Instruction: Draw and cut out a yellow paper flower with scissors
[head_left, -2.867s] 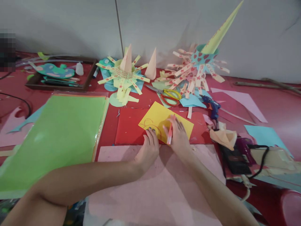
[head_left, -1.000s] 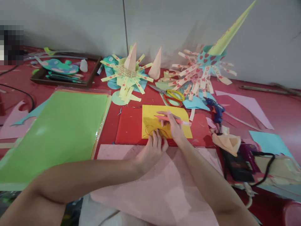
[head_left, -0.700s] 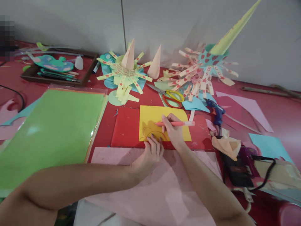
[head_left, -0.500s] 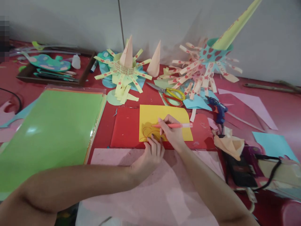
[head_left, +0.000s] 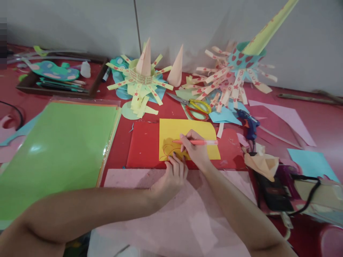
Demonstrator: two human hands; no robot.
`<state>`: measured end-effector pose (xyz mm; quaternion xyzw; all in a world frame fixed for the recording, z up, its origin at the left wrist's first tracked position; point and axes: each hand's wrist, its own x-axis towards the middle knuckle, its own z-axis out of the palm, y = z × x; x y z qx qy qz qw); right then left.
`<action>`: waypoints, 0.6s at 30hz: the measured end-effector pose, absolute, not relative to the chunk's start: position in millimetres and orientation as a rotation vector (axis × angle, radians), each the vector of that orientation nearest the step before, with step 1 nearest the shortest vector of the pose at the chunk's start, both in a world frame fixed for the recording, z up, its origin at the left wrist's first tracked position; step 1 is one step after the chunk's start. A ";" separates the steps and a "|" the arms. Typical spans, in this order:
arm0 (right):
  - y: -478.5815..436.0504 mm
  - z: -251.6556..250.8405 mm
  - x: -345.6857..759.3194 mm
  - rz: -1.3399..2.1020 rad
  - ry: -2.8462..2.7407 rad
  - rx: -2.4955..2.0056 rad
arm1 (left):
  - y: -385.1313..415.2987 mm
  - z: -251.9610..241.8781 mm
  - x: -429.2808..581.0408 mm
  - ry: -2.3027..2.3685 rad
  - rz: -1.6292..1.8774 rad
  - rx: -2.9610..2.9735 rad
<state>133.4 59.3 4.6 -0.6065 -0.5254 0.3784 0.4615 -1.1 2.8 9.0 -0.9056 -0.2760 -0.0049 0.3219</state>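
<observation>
A yellow sheet of paper (head_left: 187,131) lies on a red sheet (head_left: 143,144) in the middle of the table, with curved orange lines drawn on its lower left part. My right hand (head_left: 197,151) grips an orange pen (head_left: 199,142), held almost level, its tip on the yellow paper near the drawn lines. My left hand (head_left: 171,176) rests at the lower edge of the yellow sheet, fingertips spread and pressing on it. Both forearms lie over a large pink sheet (head_left: 184,217) in front of me.
A stack of green sheets (head_left: 59,150) lies at left. Paper crafts with cones and strips (head_left: 142,80) (head_left: 235,76) stand at the back, scissors (head_left: 195,107) between them. A blue glue gun (head_left: 248,123), black devices with cables (head_left: 276,192) and paper scraps sit at right; a tray (head_left: 57,91) at back left.
The yellow sheet was turned from slanted to square on the red sheet. My right hand's pen went from upright to nearly level, tip on the drawing. My left hand stayed at the lower edge.
</observation>
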 end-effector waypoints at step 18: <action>58.7 4.6 132.9 0.950 -1.274 -1.507 | 2.1 11.0 -1.1 -0.748 -0.001 -2.419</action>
